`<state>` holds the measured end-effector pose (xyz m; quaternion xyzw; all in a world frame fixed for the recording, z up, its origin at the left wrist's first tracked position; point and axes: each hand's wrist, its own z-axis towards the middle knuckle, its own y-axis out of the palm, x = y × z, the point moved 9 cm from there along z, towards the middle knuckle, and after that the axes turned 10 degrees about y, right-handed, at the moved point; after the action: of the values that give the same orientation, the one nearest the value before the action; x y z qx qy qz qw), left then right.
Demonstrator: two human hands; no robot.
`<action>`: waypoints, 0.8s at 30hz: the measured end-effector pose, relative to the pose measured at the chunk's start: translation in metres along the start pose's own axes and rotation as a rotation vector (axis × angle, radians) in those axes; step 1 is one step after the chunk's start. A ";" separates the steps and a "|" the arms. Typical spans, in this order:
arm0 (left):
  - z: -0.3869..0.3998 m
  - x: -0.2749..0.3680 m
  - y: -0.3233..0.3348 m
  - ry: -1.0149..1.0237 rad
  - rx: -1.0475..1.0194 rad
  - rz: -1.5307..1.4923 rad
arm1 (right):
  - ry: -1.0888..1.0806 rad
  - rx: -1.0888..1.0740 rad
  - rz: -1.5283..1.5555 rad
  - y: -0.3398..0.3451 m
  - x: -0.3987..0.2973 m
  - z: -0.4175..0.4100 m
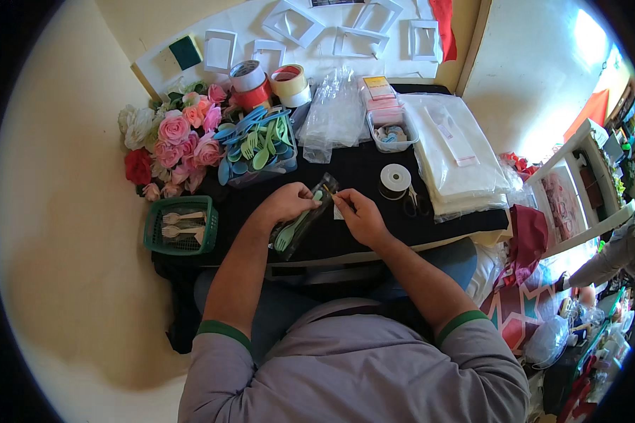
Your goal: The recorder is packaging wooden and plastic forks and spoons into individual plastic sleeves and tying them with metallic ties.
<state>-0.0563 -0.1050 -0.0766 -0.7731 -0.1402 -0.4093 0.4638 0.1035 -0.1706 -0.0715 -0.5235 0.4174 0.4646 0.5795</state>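
My left hand (291, 203) pinches the upper part of a clear plastic sleeve (302, 232) that lies tilted over the black tablecloth. Inside the sleeve is a pale green plastic fork (287, 236), its tines towards me. At the mouth of the sleeve, my right hand (364, 215) holds a thin gold-coloured strip (327, 189) between thumb and fingers; its exact kind is too small to tell. A small white piece (338, 212) shows beside the right fingers, partly hidden by them.
Blue and green cutlery fills a plastic tub (264, 177). A green basket (180, 251) holds packed wooden forks. Around the back stand artificial roses (174, 129), tape rolls (291, 79) and clear bags (333, 113). A ribbon spool (395, 178), scissors (414, 201) and stacked plastic sheets (455, 180) lie rightward.
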 end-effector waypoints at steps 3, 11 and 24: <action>-0.002 -0.003 -0.002 -0.010 0.032 -0.265 | 0.014 0.022 0.083 -0.004 0.002 0.001; -0.007 0.003 0.029 0.083 0.040 -0.778 | -0.033 0.060 0.077 -0.008 -0.002 0.001; -0.009 0.018 0.038 0.129 0.084 -0.661 | 0.053 0.028 0.140 -0.010 0.010 0.004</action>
<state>-0.0265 -0.1354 -0.0839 -0.6385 -0.3706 -0.5795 0.3453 0.1158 -0.1655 -0.0787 -0.4967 0.4747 0.4841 0.5418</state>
